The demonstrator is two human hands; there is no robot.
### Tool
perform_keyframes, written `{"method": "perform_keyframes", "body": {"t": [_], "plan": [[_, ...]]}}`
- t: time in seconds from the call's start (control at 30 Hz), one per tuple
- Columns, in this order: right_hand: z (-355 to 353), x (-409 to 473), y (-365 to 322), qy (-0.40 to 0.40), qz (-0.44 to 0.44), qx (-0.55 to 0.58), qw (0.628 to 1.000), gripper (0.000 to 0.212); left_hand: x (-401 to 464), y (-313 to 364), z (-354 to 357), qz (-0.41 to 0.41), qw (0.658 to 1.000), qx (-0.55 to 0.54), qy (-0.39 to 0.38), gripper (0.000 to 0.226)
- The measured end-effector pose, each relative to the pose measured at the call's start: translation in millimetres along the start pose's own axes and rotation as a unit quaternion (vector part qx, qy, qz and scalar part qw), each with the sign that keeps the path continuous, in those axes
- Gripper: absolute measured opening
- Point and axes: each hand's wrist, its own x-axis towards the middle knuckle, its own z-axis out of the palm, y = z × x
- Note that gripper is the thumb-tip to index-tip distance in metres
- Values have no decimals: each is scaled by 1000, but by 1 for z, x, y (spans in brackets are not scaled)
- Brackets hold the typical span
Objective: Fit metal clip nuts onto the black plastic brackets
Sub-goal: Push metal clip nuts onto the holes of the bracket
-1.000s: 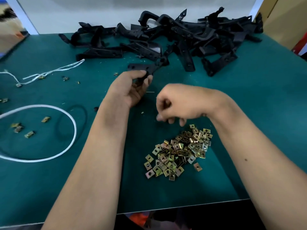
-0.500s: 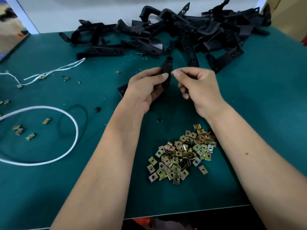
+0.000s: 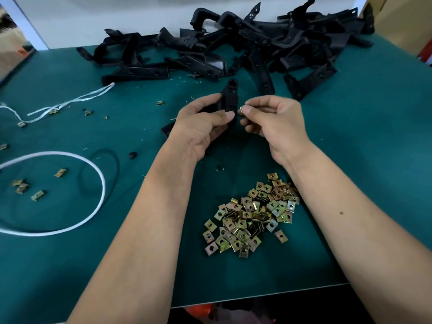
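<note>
Holding a long black plastic bracket point(image 3: 230, 99) upright above the dark green table mat point(image 3: 350, 160), our left hand point(image 3: 203, 127) has thumb and fingers curled round its lower half, so the rounded upper end with its hole stands clear above the knuckles. Our right hand point(image 3: 273, 122) pinches one small brass-coloured metal clip nut point(image 3: 241, 110) between thumb and forefinger, just beside the bracket's right edge; we cannot tell whether the nut touches the plastic. We note a loose heap of gold and silver square clip nuts point(image 3: 252, 218) lying on the mat between our two forearms, near the front edge. We see a tangled pile of black plastic brackets point(image 3: 257, 47) along the far side of the mat, against the white wall point(image 3: 117, 15). To the left we record a loop of white cord point(image 3: 98, 181), a strand of white string point(image 3: 77, 99) farther back, and a few stray clip nuts point(image 3: 28, 185) inside the loop. A small black scrap point(image 3: 132, 155) lies near our left wrist.
</note>
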Motion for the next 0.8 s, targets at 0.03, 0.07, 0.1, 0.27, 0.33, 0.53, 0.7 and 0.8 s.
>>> {"method": "perform_keyframes", "body": {"t": [0.03,0.07,0.1,0.27,0.33,0.53,0.7,0.8], "plan": [[0,0,0,0,2,0,1000,10,0,0,0,0,1000,1,-2,51],[1,0,0,-1,3,1,1000,9,-1,0,0,1,1000,1,-3,52],[1,0,0,-1,4,3,1000,8,-1,0,0,1,1000,0,-5,52],[0,1,-1,-1,11,10,1000,4,-4,0,0,4,1000,0,-16,54],[0,2,-1,3,25,24,999,6,-4,0,0,6,1000,-1,-22,54],[0,4,-2,11,59,48,997,8,-5,0,-1,17,999,15,-47,59],[-1,5,-3,28,70,70,995,14,-5,1,-2,18,998,9,-53,58],[-1,4,-4,21,69,64,995,15,-4,1,-3,12,998,16,-56,57]]}}
